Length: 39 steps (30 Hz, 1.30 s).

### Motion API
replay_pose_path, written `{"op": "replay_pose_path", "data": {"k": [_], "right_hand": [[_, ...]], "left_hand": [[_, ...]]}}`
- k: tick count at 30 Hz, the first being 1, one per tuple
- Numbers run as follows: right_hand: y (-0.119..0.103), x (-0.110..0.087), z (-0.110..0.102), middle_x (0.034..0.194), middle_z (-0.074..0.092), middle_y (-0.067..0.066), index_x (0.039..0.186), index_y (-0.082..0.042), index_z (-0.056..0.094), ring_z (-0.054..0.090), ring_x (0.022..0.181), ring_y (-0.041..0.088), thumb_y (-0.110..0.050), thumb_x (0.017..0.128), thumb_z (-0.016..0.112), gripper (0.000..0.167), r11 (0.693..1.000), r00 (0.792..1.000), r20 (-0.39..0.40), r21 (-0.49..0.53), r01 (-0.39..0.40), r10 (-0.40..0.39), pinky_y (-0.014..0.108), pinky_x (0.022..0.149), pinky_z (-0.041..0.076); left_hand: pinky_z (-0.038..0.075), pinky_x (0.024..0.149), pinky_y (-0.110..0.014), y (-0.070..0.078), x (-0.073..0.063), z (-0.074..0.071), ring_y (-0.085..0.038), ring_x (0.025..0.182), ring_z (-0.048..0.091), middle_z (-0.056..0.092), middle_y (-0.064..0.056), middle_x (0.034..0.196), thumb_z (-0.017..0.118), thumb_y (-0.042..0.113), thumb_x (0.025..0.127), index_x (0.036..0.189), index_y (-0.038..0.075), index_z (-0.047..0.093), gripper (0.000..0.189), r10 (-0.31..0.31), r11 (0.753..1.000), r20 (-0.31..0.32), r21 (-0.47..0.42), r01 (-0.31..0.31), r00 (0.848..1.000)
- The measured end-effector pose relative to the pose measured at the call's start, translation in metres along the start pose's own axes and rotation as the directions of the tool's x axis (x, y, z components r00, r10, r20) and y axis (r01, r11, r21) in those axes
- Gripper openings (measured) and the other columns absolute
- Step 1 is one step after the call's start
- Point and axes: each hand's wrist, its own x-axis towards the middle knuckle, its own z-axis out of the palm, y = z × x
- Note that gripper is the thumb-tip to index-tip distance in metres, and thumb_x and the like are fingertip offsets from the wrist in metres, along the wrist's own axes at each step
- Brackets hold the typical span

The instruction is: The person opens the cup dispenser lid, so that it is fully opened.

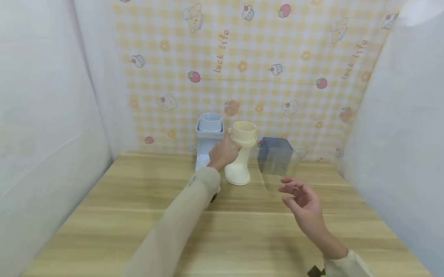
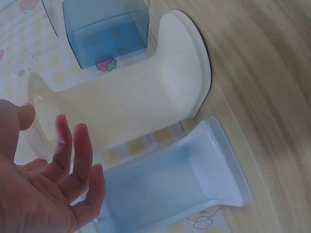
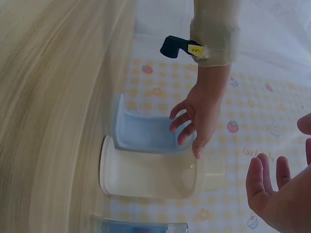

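Observation:
A cream boot-shaped stand is upright at the back of the table, with a cream cup on its top. To its left is a light blue stand with a square rim and a blue cup on it. My left hand reaches to the top of the cream stand, its thumb right at the rim and its other fingers loosely bent. My right hand, fingers relaxed and holding nothing, hovers over the table on the right, in front of a translucent blue-grey box.
A clear see-through piece stands in front of the blue-grey box. The wooden table ends at a yellow checked cloth behind the stands. White cloth walls rise on both sides.

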Motion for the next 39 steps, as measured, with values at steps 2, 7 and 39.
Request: {"op": "replay_pose_path", "data": {"k": [2,7,39], "right_hand": [[0.002,-0.002,-0.001,0.121,0.061,0.011,0.105,0.022,0.047,0.065,0.102,0.02,0.027,0.084,0.051,0.022,1.0,1.0,0.01,0.006,-0.003,0.003,0.022,0.08,0.054],[0.006,-0.005,-0.003,0.121,0.06,0.009,0.106,0.017,0.051,0.066,0.1,0.02,0.027,0.084,0.051,0.024,0.999,1.0,0.03,0.034,-0.01,0.009,0.022,0.079,0.054],[0.012,-0.002,0.017,0.133,0.06,0.009,0.127,0.016,0.049,0.066,0.104,0.015,0.018,0.088,0.057,0.04,0.988,0.993,0.062,-0.126,-0.092,0.1,0.022,0.078,0.056]], "left_hand": [[0.042,0.098,-0.056,0.0,0.004,0.002,-0.036,0.125,0.054,0.054,-0.014,0.142,0.055,0.051,0.097,0.154,0.022,0.03,0.069,-0.005,1.0,0.01,0.005,0.005,1.0],[0.045,0.095,-0.055,-0.002,0.015,0.008,-0.038,0.123,0.055,0.055,-0.015,0.14,0.052,0.053,0.098,0.155,0.024,0.027,0.069,-0.009,0.999,0.01,0.036,0.009,1.0],[0.051,0.078,-0.05,-0.007,-0.024,-0.006,-0.027,0.093,0.067,0.071,-0.003,0.105,0.054,0.038,0.096,0.152,0.021,0.036,0.062,0.053,0.997,-0.097,-0.044,-0.057,0.994]]}}
